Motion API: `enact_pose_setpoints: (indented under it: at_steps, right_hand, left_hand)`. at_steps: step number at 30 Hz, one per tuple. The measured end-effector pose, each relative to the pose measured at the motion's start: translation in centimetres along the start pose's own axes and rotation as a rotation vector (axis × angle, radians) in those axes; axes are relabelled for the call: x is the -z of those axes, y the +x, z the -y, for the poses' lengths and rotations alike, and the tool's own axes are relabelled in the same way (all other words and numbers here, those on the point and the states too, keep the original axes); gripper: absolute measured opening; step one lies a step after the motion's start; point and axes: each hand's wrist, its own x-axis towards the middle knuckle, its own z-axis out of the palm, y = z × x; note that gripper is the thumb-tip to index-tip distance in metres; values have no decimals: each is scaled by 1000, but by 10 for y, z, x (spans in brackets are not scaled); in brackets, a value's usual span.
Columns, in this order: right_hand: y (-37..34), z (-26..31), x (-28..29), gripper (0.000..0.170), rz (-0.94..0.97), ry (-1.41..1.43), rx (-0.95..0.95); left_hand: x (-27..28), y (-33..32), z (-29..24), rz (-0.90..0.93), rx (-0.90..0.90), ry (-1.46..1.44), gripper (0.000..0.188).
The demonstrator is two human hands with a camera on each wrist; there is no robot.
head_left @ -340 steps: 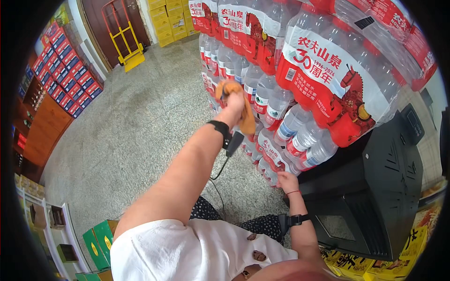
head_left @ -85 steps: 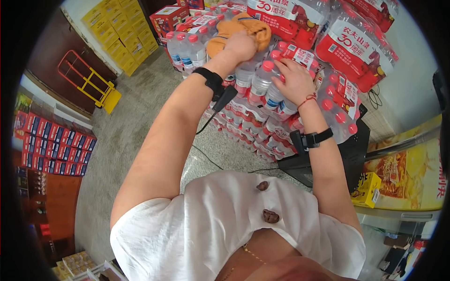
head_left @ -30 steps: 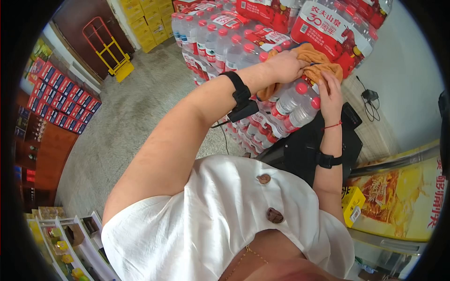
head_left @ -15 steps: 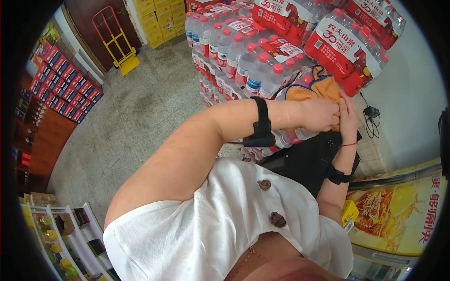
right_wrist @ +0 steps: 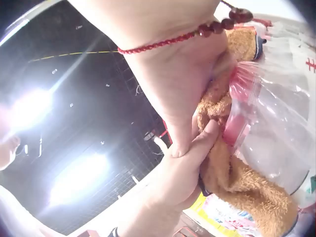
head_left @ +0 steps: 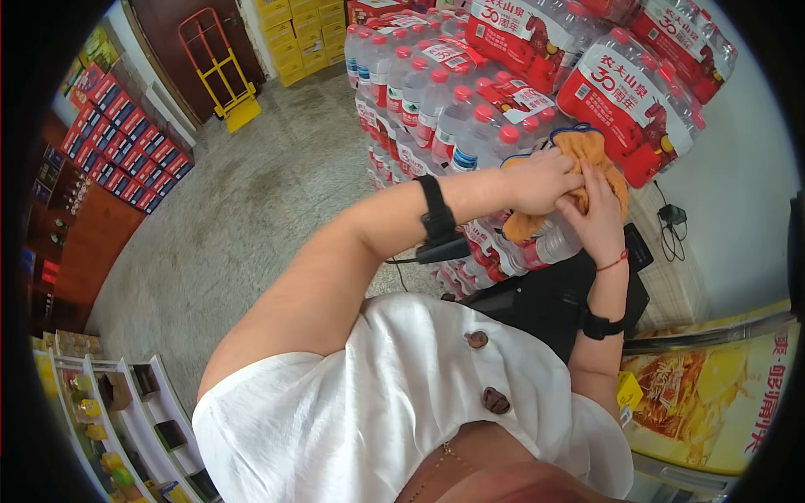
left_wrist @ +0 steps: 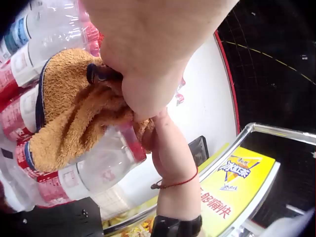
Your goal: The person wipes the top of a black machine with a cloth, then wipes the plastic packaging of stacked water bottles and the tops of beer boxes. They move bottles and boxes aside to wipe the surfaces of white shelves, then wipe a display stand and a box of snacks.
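Your left hand [head_left: 543,180] is clamped on an orange cloth [head_left: 584,144] with dark blue edging, its fingers curled into the fabric. Your right hand [head_left: 597,216] lies against the same cloth, fingers nearly straight across it and thumb set apart from them, the two hands touching. The right fingertips are poorly seen from the wrist, so how firmly they press is hard to say.

The cloth sits bunched on the near right corner of the stack of bottled water [head_left: 428,105]. In the left wrist view it drapes over the bottles there, and one red cap [left_wrist: 133,143] shows between the cloth and your right hand.

Toward the back right edge of the stack, large red-and-white wrapped packs [head_left: 620,101] lie tilted, their printed sides facing you. Just beyond the near right corner, you have a black cabinet [head_left: 528,289] below your hands and a black adapter with its cord [head_left: 672,215] by the wall. You wear a red bracelet [head_left: 614,261] on the right wrist and a black strap [head_left: 436,220] on the left.

Across the floor [head_left: 251,193], well apart from the stack, a red and yellow hand truck [head_left: 222,75] stands against a brown door, with yellow cartons [head_left: 302,38] piled beside it.
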Motion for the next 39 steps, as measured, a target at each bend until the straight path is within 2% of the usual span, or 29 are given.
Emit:
enact_pose_setpoints:
  at_steps: [3, 4, 8, 11, 13, 14, 15, 17, 18, 19, 21, 23, 25, 26, 27, 28, 29, 33, 37, 39]
  right_hand:
    - [-11, 23, 5, 85, 12, -24, 17]
    - [-13, 27, 4, 88, -14, -35, 30]
    - [-3, 44, 0, 87, 23, -16, 14]
    - [1, 59, -17, 83, -40, -77, -26]
    - [4, 69, -24, 77, -30, -250, -6]
    - [6, 73, -25, 69, -38, -259, -13]
    - [6, 71, -28, 69, -40, -250, -7]
    - [8, 60, -33, 61, -43, -246, -23]
    - [11, 60, -30, 53, -72, -208, -13]
    - [15, 59, -31, 53, -81, -203, -13]
    - [28, 56, -30, 49, -133, -37, 38]
    - [47, 63, -31, 49, -179, -13, 30]
    - [70, 68, -45, 46, -330, -22, 50]
    - [79, 74, -57, 42, -331, 60, 22]
    - [87, 80, -70, 42, -330, 61, 30]
    - [95, 86, -84, 41, -308, 0, -1]
    - [102, 93, -95, 40, -285, -61, -33]
    - [145, 104, -119, 32, -244, -17, 12]
    - [202, 121, -156, 31, -193, -59, 6]
    - [226, 133, -165, 33, -39, -96, -45]
  left_hand:
    - [9, -20, -5, 27, -41, -115, 43]
    - [20, -24, -11, 82, 14, -181, 45]
    - [22, -32, 5, 96, 33, -306, 45]
    - [31, -50, 9, 34, 23, -389, 46]
    - [47, -65, -1, 106, 272, -500, 44]
    - [55, -71, -6, 169, 388, -593, 42]
    - [55, -82, -5, 169, 397, -586, 42]
    - [47, -109, 7, -30, 293, -573, 42]
    - [48, -124, 12, -42, 294, -519, 44]
    - [56, -138, 12, -39, 292, -509, 44]
    - [73, -168, 9, 50, 527, -504, 45]
    - [80, -208, 17, 79, 639, -394, 44]
    - [86, -250, 20, 78, 777, -376, 44]
    - [89, -270, 18, 71, 781, -379, 44]
    - [93, -289, 16, 44, 895, -381, 44]
    - [98, -310, 14, 16, 1010, -381, 43]
    - [100, -332, 13, 9, 1014, -380, 43]
    - [108, -423, -7, -299, 1375, -528, 46]
    - [114, -526, -30, -492, 1620, -531, 47]
    - [129, -552, -50, -529, 1680, -518, 47]
